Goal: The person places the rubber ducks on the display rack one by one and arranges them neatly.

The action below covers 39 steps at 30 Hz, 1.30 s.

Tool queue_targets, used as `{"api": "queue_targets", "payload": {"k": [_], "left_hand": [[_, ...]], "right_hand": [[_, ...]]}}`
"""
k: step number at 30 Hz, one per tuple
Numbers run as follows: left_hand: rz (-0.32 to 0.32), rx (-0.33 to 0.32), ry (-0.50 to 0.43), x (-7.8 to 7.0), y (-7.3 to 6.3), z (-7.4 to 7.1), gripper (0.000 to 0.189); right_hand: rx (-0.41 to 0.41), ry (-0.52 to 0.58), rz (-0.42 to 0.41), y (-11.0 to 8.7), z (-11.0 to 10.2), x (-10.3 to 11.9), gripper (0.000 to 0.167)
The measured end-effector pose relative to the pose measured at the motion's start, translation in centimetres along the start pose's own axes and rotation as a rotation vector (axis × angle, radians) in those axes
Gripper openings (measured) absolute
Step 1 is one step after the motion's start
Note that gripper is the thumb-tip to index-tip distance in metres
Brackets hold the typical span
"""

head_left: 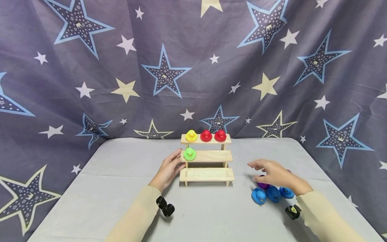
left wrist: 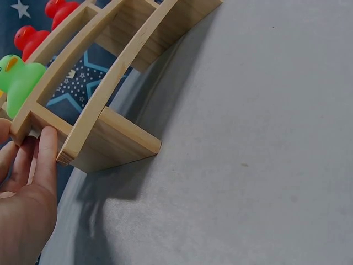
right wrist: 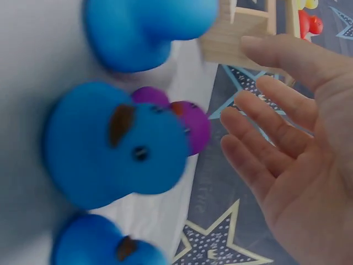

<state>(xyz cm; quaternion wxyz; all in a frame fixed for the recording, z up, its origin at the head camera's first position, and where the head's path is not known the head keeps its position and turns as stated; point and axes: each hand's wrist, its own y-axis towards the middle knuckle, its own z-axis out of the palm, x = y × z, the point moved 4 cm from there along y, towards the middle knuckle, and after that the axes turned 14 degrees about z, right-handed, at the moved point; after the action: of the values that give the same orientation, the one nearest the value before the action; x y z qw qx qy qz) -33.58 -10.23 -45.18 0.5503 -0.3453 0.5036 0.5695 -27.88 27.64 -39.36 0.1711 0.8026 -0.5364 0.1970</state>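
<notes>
A three-tier wooden display stand stands mid-table. My left hand holds the left end of its middle tier, fingertips at the board's edge. A green rubber duck sits on that tier beside the fingers. On the top tier are a yellow duck and two red ducks. To the right, my right hand hovers over a group of rubber ducks, its fingers loosely bent and nothing in them. A purple duck is partly hidden beneath it; blue ducks lie nearer me.
The grey-covered table runs back to a star-printed curtain, which also hangs along both sides. The stand's bottom tier is bare wood. A black wrist camera is strapped at the left sleeve, another at the right.
</notes>
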Motion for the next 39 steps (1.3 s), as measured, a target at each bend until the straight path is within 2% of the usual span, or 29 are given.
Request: {"api": "queue_targets", "payload": {"k": [9,15,25,39], "left_hand": [[0.012,0.016,-0.006,0.2,0.2,-0.2,0.056],[0.015,0.016,-0.011,0.2,0.1,-0.2,0.056],[0.013,0.005,-0.010,0.2,0.1,-0.2,0.054],[0.026,0.023,0.007,0.2,0.1,-0.1,0.052]], "right_hand": [[0.028,-0.006,0.027,-1.0,0.7,-1.7,0.049],[0.010,-0.070,0.053,-1.6,1.2,-2.6,0.049],[-0.014,-0.109,0.046,-2.0,1.8,-3.1,0.047],[0.019,-0.127,0.113,-1.7,2.3,-3.1,0.045]]}}
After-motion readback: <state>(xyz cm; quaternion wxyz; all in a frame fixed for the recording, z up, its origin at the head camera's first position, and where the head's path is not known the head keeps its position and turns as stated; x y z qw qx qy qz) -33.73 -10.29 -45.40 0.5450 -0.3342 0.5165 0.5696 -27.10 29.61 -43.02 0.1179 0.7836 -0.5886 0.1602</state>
